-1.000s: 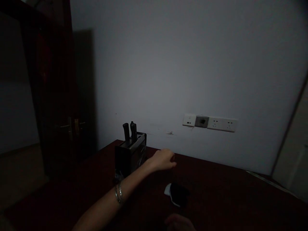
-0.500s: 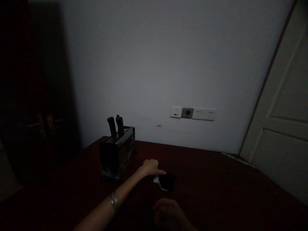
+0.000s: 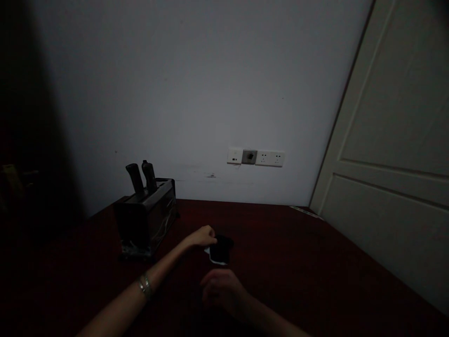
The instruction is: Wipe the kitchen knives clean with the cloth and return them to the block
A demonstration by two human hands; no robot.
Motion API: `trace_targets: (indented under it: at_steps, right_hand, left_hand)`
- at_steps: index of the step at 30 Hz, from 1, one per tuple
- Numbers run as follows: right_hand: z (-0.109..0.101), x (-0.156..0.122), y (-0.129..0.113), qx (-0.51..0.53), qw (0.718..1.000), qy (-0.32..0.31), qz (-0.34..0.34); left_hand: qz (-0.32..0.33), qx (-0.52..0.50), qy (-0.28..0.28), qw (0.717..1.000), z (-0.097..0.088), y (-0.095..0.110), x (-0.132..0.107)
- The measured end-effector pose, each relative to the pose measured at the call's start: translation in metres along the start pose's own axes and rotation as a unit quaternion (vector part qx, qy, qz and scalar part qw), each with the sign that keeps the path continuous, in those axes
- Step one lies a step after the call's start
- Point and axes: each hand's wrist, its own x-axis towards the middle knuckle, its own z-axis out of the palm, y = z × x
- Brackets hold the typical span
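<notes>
A small, flat, dark piece that looks like cloth (image 3: 220, 250), with a white edge along its lower left side, lies on the dark red tabletop (image 3: 266, 262). My left hand (image 3: 203, 236), with a bracelet on its wrist, reaches to its upper left corner and pinches the edge between thumb and fingers. Nearer to me and just below the cloth, my right hand (image 3: 222, 288) hovers with its fingers curled in. It is dim and somewhat blurred, and nothing shows in it. The hands are apart.
At the left stands a dark toaster-like box (image 3: 147, 215) with two black handles (image 3: 142, 177) sticking up from its top slots. Behind the table, the wall carries sockets (image 3: 269, 158). A pale panelled door (image 3: 382, 187) is on the right. The room is dark.
The view has swung to the right, so everything sits further left. My left thumb and fingers have drawn together at the cloth's edge. My right hand has come a little closer to the cloth.
</notes>
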Motion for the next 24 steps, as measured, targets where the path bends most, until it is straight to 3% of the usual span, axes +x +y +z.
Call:
trace_targets:
  at_steps: [3, 6, 10, 12, 14, 17, 19, 24]
  right_hand:
    - [0.0, -0.001, -0.012, -0.04, 0.999, 0.01, -0.03]
    - [-0.003, -0.001, -0.037, -0.097, 0.984, 0.065, -0.132]
    - [-0.023, 0.001, -0.076, -0.184, 0.915, 0.185, -0.307]
    - [-0.038, 0.004, -0.089, -0.2, 0.883, 0.236, -0.353]
    - [-0.052, 0.007, -0.096, -0.199, 0.889, 0.219, -0.35]
    - [-0.061, 0.011, -0.096, -0.206, 0.927, 0.113, -0.291]
    - [-0.06, 0.011, -0.094, -0.215, 0.936, 0.073, -0.27]
    - [-0.058, 0.01, -0.094, -0.236, 0.933, 0.109, -0.249]
  left_hand:
    - [0.031, -0.046, -0.002, 0.998, -0.011, -0.001, 0.001]
    - [0.067, -0.09, -0.007, 0.994, -0.028, 0.004, -0.003]
    - [0.106, -0.134, -0.024, 0.985, -0.053, 0.021, -0.017]
    - [0.12, -0.147, -0.031, 0.981, -0.061, 0.029, -0.026]
    - [0.132, -0.167, -0.04, 0.976, -0.064, 0.036, -0.033]
    - [0.137, -0.24, -0.059, 0.959, -0.06, 0.044, -0.039]
    - [0.138, -0.292, -0.068, 0.944, -0.053, 0.049, -0.041]
    - [0.128, -0.344, -0.073, 0.927, -0.04, 0.055, -0.042]
